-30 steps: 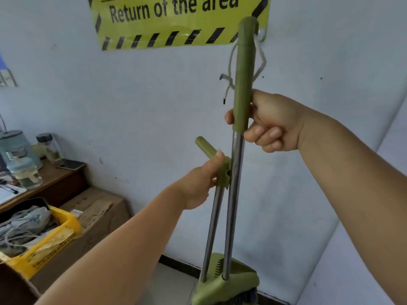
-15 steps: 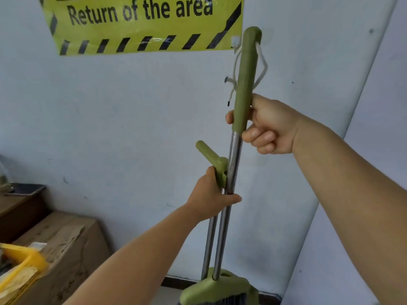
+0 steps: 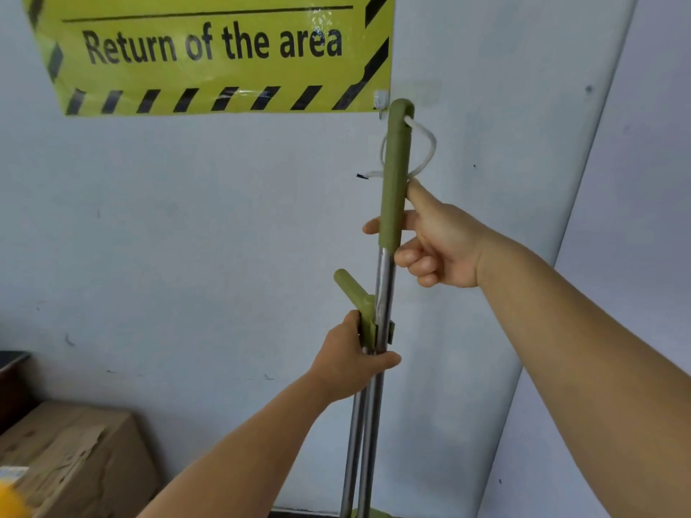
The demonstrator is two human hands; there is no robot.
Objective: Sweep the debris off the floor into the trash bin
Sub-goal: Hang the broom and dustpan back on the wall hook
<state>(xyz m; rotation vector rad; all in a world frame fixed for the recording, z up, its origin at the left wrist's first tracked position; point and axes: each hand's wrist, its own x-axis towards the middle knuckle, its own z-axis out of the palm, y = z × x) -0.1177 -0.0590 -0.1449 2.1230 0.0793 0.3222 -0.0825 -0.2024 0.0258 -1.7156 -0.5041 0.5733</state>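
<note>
Fetching step: left hand (image 3: 351,362) grips both steel poles, right hand (image 3: 435,243) loosely holds the broom handle (image 3: 394,173); next, unhook its cord (image 3: 426,143).

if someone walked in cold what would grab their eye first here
The yellow sign reading "Return of the area", with black hazard stripes, fills the upper left of the wall. Right of centre, the green-handled broom stands upright under a small wall hook, the right hand on its green grip, forefinger pointing up. Lower down, the left hand grips the two metal poles beside the dustpan handle.
</note>
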